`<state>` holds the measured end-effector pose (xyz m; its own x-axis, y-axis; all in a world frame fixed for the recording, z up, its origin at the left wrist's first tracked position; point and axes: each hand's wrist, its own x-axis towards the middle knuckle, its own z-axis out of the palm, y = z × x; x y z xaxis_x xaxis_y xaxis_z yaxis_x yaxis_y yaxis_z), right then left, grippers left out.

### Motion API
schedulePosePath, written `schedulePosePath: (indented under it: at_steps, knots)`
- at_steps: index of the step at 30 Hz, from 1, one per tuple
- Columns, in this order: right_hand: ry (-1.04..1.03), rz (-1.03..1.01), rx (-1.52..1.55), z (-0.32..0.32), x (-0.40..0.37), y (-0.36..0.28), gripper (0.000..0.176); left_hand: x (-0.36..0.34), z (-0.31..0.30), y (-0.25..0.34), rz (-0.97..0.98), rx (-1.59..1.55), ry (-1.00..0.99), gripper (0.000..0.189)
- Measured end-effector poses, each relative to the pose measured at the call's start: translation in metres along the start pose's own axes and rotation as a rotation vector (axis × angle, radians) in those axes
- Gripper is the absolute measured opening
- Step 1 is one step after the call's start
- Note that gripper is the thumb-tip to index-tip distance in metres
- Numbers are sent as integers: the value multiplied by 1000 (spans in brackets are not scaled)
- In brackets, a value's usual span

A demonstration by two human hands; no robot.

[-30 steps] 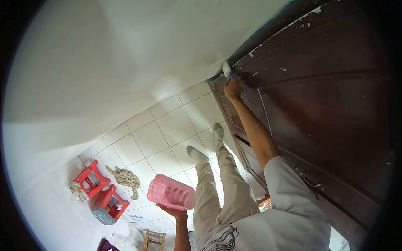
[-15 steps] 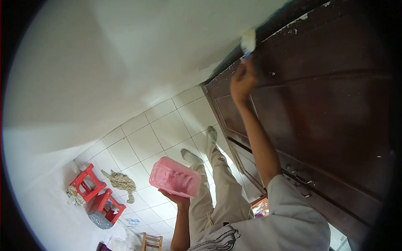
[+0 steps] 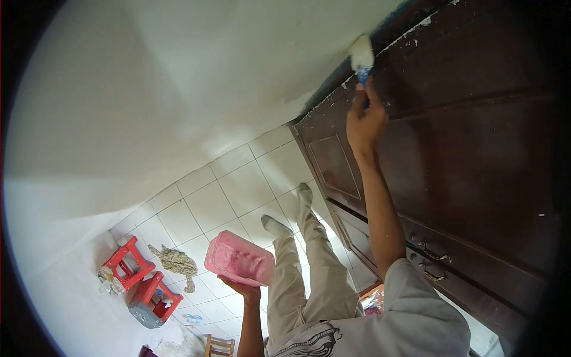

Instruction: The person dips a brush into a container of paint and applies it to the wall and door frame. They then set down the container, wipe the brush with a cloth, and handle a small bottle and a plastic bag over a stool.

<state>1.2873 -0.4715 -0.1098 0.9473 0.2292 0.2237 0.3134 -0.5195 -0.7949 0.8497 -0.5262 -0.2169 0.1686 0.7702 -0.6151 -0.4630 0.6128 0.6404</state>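
Note:
My right hand [image 3: 366,122] grips the blue handle of a paintbrush [image 3: 362,55], its fingers closed round it. The pale, paint-coated bristles lie at the edge of the light wall [image 3: 238,65], along the dark strip beside the brown wooden cabinet [image 3: 452,160]. Lower down, my left hand [image 3: 242,290] holds a pink plastic container [image 3: 239,258] from beneath and the side. The container is tilted, and pinkish paint coats its inside.
Two red stools [image 3: 126,263] stand on the tiled floor [image 3: 208,202] at the lower left, beside a crumpled patterned cloth [image 3: 174,265]. A small wooden stool [image 3: 219,346] is at the bottom. Metal handles [image 3: 434,256] stick out from the cabinet near my right arm.
My right hand and the paintbrush have shifted right and slightly down along the wall's edge. The container in my left hand has moved slightly left and down.

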Motion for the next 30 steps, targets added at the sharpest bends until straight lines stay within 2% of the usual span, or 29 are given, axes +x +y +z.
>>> schedulePosePath:
  at_steps: [2, 7, 10, 12, 13, 15, 16, 18, 20, 23, 25, 26, 28, 30]
  knots:
    - [271, -366, -41, -2, 5, 3, 32, 5, 0, 2, -5, -15, -14, 86]
    - [180, -340, 21, 88, -15, 86, 29, -3, 12, 4, 19, 9, -9, 86]
    - [85, -223, 20, 145, -37, 158, 29, 0, 4, 3, 0, 34, -13, 85]
    - [-326, 45, -169, 157, -43, 184, 28, 2, -2, 3, -5, 58, -17, 85]
    - [-327, 58, -162, 163, -42, 196, 28, 2, -4, 4, -2, 82, -3, 86]
    - [-396, 231, -246, 161, -31, 204, 26, 2, -9, 6, -3, 110, 5, 86]
    - [-390, 227, -248, 152, -25, 206, 26, 2, -12, 5, 0, 111, -5, 86]
    - [-346, 113, -168, 111, -1, 153, 26, 3, -7, 5, 10, 93, -21, 86]
    - [-117, -177, -98, 76, 19, 109, 29, 0, -1, 9, 11, 104, -14, 85]
    - [-216, -87, 12, 1, 15, 20, 31, 3, -11, 8, -33, 27, -16, 85]
    - [-25, -113, 257, -13, 9, 1, 32, 2, 1, 12, -26, 31, -11, 85]
    - [-32, -109, 258, -9, 7, 3, 32, 1, 4, 12, -18, 41, -2, 84]
    - [-72, 100, 559, 5, 2, 10, 32, 3, -6, 8, -18, 30, 1, 84]
    - [-229, 190, 536, 61, 1, 78, 30, 3, -15, 6, -20, 21, 6, 84]
